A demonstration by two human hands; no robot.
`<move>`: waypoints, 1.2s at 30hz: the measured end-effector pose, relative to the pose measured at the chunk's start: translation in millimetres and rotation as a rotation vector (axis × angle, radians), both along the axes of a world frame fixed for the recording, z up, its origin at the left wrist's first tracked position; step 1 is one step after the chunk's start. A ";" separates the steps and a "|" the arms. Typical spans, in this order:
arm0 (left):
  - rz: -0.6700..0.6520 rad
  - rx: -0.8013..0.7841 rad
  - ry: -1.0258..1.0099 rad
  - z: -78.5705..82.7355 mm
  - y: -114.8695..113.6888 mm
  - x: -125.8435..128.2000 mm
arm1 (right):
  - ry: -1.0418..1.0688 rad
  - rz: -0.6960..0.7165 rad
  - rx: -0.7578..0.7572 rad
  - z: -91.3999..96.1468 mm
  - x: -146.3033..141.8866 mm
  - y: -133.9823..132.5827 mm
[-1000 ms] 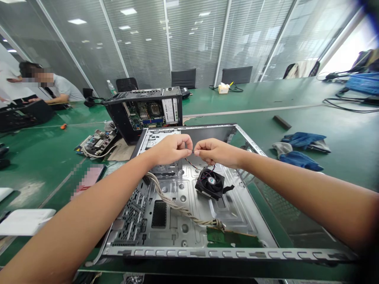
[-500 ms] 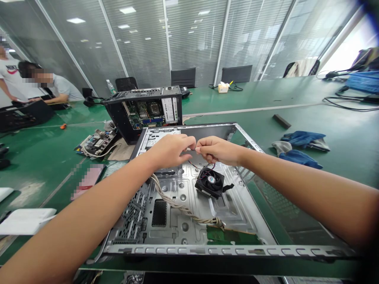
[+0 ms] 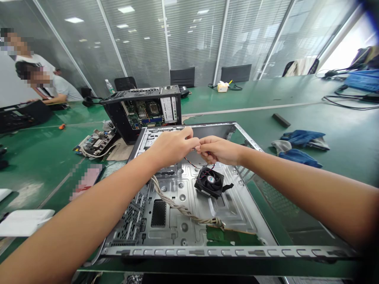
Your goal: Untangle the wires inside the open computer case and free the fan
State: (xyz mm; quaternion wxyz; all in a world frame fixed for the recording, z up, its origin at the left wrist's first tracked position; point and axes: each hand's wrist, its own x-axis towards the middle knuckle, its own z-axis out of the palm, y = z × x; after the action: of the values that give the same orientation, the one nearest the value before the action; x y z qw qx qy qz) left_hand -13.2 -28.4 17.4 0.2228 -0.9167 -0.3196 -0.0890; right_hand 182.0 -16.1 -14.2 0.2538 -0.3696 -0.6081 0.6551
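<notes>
Over an open computer case [image 3: 177, 251] lying on its side, my two hands meet fingertip to fingertip. My left hand [image 3: 174, 148] is closed in a pinch, its fingers pressed against those of the other hand. My right hand [image 3: 217, 150] is also pinched shut. Thin dark and reddish fan wires [image 3: 192, 162] run from beneath both hands down to a black cooling fan [image 3: 209, 182], which sits tilted on the metal floor of the case. The wire ends between my fingertips are hidden.
A twisted beige cable bundle [image 3: 177, 206] and a green board strip [image 3: 232, 236] lie inside the case. Behind stands another open computer tower [image 3: 142, 112]. Loose circuit parts [image 3: 97, 142] are at left, blue-grey gloves [image 3: 302, 144] at right. Two people are at the far left.
My left hand has closed from a spread thumb and finger into a pinch against my right fingertips. The fan stays put. One person at far left has shifted.
</notes>
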 end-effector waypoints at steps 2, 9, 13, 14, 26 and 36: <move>-0.012 0.020 0.004 0.5 0.3 -0.4 | 0.008 -0.004 -0.008 -0.3 -0.1 0.7; -0.056 0.002 0.026 0.0 4.3 -1.8 | -0.031 0.024 0.040 -1.5 0.2 1.1; -0.006 -0.066 0.082 1.6 5.0 -1.5 | -0.112 0.020 0.153 -3.6 0.6 2.3; 0.010 -0.085 0.086 2.1 4.9 -1.3 | -0.126 0.017 0.173 -4.0 0.8 2.7; 0.041 -0.239 0.031 0.4 8.5 -2.9 | -0.225 0.034 0.206 -1.4 -0.6 0.4; -0.011 -0.460 -0.069 -7.0 14.2 -6.4 | -0.394 0.061 0.354 -0.8 -4.6 -1.9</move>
State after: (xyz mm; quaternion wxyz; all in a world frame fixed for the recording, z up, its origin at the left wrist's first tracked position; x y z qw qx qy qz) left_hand -19.6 -14.2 10.3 -0.0034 -0.9414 -0.3341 -0.0462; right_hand 177.4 -18.0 -15.0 0.1712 -0.4214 -0.7617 0.4615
